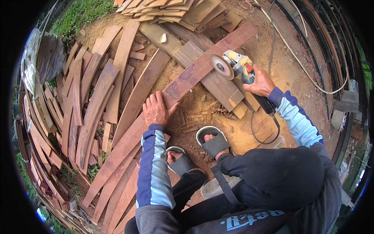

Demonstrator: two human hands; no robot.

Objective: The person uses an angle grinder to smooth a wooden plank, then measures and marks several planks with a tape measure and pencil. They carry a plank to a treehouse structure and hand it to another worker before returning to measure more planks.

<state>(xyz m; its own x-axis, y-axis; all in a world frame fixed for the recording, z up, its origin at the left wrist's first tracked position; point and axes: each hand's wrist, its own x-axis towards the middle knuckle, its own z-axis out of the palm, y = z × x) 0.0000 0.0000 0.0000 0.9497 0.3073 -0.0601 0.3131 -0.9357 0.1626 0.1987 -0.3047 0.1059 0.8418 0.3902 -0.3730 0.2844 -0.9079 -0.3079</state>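
Note:
A long reddish-brown wooden plank [187, 80] runs slantwise across the middle, from the lower left to the upper right. My left hand [156, 109] presses on it, fingers over its far edge and thumb along its top. In my right hand [260, 82] is an angle grinder [241, 64], gripped round its dark body. Its round disc [222, 66] is close to the plank's right-hand part; whether it touches the wood I cannot tell. Weathered boards [218, 87] lie crosswise under the plank. The grinder's cord [279, 126] loops down beside my right foot.
Loose planks [93, 113] are heaped on the left. Cut board pieces [163, 9] are stacked at the top. A pale hose [296, 54] and dark metal bars [331, 43] run along the right. My sandalled feet [212, 142] stand on sandy ground near the plank.

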